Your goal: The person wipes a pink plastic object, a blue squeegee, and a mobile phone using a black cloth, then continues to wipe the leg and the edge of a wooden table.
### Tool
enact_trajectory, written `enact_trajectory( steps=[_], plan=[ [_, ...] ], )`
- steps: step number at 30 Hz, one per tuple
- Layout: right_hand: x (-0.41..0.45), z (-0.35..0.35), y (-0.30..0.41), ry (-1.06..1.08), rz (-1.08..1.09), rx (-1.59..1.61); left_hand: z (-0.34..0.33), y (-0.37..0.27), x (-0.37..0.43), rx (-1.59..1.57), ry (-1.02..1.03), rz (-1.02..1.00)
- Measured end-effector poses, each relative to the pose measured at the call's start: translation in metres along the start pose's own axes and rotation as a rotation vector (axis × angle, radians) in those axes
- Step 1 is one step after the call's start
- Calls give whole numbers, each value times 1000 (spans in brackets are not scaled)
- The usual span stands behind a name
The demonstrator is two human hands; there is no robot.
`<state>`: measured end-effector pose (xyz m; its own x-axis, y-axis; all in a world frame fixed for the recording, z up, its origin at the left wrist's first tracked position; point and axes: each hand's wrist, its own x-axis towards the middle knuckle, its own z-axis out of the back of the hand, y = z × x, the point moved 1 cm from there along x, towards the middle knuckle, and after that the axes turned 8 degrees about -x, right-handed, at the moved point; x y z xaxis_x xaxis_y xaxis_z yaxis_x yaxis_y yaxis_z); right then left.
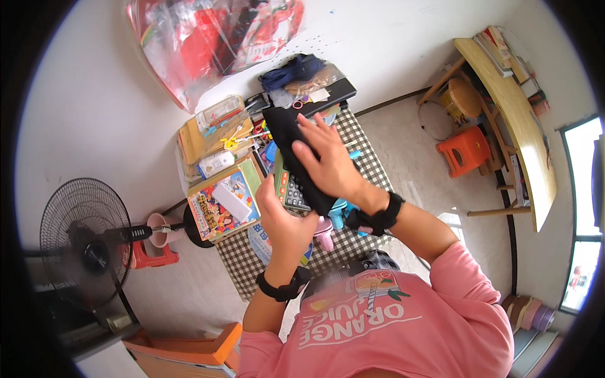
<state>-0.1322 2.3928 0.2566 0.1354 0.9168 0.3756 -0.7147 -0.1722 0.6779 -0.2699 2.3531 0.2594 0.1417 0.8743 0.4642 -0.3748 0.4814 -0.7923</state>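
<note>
A calculator [294, 193] with grey and orange keys is held at its lower end by my left hand [283, 212], thumb and fingers on opposite sides. Black cloth [289, 146] lies lengthwise over part of it. My right hand [326, 158] rests on the cloth with its fingers spread, pressing or smoothing; which of the two cannot be told. Both are above a table with a checked cloth [368, 156]. Just below the calculator are a pink ridged plastic piece [324, 236] and a blue one [336, 217]. The calculator's upper part is hidden.
Books [203, 222] with a white case [231, 201] are stacked on the table's left. A black box [347, 92] and dark blue fabric [293, 72] lie at the back. A fan [87, 245] stands left; an orange stool [465, 150] and wooden desk [524, 123] stand right.
</note>
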Motion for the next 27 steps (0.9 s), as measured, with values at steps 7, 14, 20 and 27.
enact_trajectory(
  steps=[7,14,20,27],
  plan=[
    [-65,48,44,148,251,45,-6,-10,-16,-361,57,-18],
    [-83,87,9,-214,-41,49,-38,-49,-27,-327,248,-150],
    [-117,109,49,-142,314,-94,-49,-14,-48,-877,456,154],
    [-99,146,-24,-372,-668,820,-8,-80,-41,-355,433,-328]
  ],
)
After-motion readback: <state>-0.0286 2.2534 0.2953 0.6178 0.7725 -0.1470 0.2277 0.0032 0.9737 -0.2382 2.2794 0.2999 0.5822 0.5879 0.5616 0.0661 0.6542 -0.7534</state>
